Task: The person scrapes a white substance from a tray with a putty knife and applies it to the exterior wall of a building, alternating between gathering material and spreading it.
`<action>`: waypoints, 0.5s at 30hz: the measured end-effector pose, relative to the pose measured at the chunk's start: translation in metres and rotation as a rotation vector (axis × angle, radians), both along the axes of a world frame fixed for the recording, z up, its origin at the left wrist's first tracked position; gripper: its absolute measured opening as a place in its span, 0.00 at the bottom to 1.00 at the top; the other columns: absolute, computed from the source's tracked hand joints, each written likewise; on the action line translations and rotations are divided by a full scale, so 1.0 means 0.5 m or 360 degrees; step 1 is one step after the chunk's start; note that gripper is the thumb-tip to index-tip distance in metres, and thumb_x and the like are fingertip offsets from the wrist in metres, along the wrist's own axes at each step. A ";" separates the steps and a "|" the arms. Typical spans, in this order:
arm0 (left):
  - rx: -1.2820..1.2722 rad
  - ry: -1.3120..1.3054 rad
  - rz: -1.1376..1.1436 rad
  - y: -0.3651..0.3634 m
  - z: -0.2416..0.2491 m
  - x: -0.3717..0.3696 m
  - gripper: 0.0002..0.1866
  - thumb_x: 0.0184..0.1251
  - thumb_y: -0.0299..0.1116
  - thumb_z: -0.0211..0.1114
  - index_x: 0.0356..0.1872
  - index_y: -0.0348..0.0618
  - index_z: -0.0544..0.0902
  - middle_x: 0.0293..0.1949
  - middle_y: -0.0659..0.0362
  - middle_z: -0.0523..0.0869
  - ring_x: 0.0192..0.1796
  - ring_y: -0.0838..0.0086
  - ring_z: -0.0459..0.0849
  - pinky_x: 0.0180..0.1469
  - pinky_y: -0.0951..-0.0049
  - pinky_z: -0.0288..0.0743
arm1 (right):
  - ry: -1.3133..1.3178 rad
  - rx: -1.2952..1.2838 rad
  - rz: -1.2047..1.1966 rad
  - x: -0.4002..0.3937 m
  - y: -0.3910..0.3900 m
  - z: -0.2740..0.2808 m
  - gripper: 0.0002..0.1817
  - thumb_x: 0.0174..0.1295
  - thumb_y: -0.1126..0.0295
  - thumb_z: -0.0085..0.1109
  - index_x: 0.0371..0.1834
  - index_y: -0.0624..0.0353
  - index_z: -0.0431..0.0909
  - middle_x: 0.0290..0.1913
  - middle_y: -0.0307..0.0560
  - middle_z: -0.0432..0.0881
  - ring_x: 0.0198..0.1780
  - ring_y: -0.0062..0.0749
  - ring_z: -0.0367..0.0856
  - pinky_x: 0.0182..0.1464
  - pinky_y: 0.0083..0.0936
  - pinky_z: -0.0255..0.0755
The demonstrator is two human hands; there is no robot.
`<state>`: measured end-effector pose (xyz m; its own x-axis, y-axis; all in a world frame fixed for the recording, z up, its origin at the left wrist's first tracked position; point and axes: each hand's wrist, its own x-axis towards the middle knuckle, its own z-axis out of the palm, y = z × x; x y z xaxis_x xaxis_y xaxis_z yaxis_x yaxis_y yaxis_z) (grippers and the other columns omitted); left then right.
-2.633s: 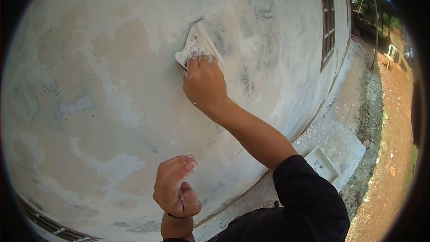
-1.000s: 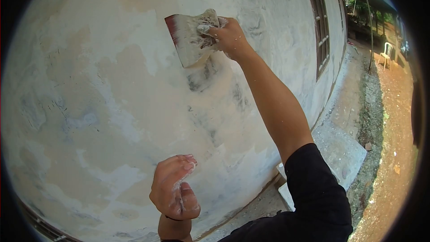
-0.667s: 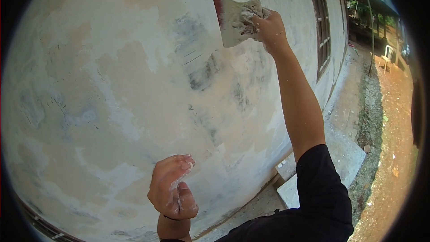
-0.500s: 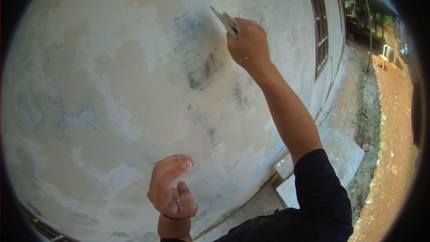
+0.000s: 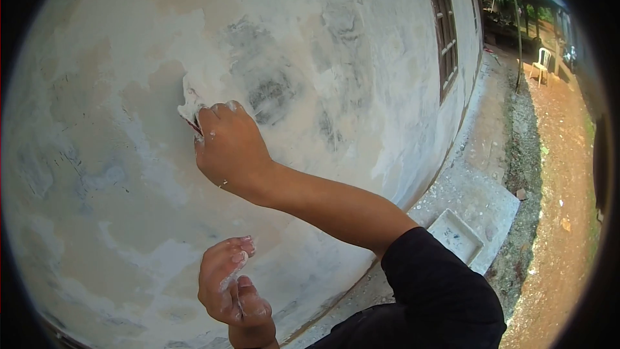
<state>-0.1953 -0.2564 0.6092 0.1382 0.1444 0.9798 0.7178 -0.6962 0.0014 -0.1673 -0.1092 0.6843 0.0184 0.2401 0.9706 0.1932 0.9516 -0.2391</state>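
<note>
My right hand (image 5: 234,148) is closed round a putty knife (image 5: 192,105), whose blade is coated with pale putty. The blade lies against the patchy plastered wall (image 5: 148,174), left of a dark grey smudged area. Lower down, my left hand (image 5: 232,281) is held in front of the wall with fingers curled over and a gap to the thumb. White putty is smeared on its fingertips and along the finger edge. I see no tool in it, though part of the palm is hidden.
A pale rectangular tray (image 5: 456,238) rests on a concrete slab (image 5: 497,203) at lower right. A barred window (image 5: 444,32) is set in the wall. Beyond a gravel strip (image 5: 522,136) runs a dirt path (image 5: 558,174) with a white plastic chair (image 5: 541,64).
My right hand has swept the putty knife left and down across the wall. My left hand has shifted slightly left and down in view. The tray has come into sight.
</note>
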 end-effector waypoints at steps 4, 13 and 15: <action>-0.0049 -0.0002 -0.0061 0.011 0.002 0.021 0.26 0.39 0.23 0.45 0.46 0.27 0.74 0.36 0.42 0.79 0.36 0.55 0.80 0.38 0.63 0.76 | -0.0069 -0.0457 0.0587 0.125 0.014 -0.001 0.07 0.48 0.77 0.53 0.29 0.70 0.75 0.25 0.58 0.79 0.27 0.42 0.77 0.32 0.32 0.69; -0.0109 -0.0084 0.0036 0.025 -0.001 0.061 0.19 0.44 0.22 0.47 0.40 0.29 0.75 0.33 0.45 0.80 0.35 0.57 0.81 0.37 0.65 0.78 | 0.0252 -0.0009 -0.0254 0.256 0.211 0.004 0.12 0.46 0.78 0.53 0.35 0.66 0.78 0.26 0.53 0.80 0.28 0.40 0.77 0.34 0.29 0.71; -0.0135 -0.0045 0.0028 0.030 -0.004 0.060 0.22 0.42 0.23 0.47 0.43 0.28 0.75 0.35 0.43 0.79 0.37 0.57 0.81 0.38 0.66 0.78 | 0.0124 0.0108 -0.0353 0.226 0.230 0.005 0.13 0.44 0.79 0.56 0.37 0.65 0.78 0.29 0.56 0.79 0.35 0.48 0.77 0.40 0.34 0.72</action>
